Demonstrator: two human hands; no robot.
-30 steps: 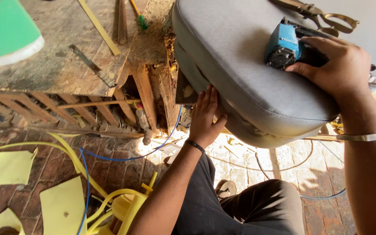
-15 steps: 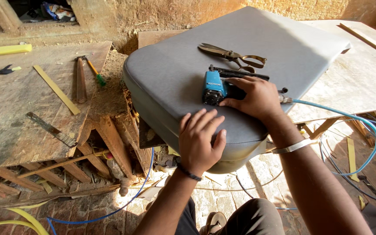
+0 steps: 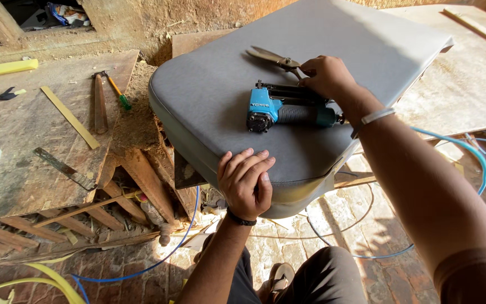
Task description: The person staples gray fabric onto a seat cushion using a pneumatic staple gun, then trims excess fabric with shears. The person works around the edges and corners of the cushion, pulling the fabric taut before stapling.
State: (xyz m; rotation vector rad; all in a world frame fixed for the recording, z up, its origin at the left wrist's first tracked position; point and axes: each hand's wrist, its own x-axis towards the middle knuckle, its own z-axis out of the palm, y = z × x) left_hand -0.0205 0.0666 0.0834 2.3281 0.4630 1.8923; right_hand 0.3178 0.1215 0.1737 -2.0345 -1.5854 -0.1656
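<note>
A grey upholstered seat cushion (image 3: 237, 84) lies across a workbench in front of me. My left hand (image 3: 246, 181) rests flat on its near edge, fingers spread. A blue pneumatic stapler (image 3: 288, 110) lies on top of the cushion, with nothing holding it. My right hand (image 3: 326, 76) has reached past the stapler and is closed on the handles of metal scissors (image 3: 271, 58) lying on the cushion. A band sits on my right wrist.
A wooden bench top (image 3: 35, 135) at left carries a screwdriver (image 3: 118, 93), wood strips, a metal strip (image 3: 66, 169) and sawdust. A blue air hose (image 3: 468, 155) runs off to the right. Brick floor, a blue cable and yellow foam scraps (image 3: 52, 281) lie below. Plywood (image 3: 462, 84) sits right.
My right hand left the stapler and moved up to the scissors. My left hand came from under the cushion onto its near edge. The view tilted up.
</note>
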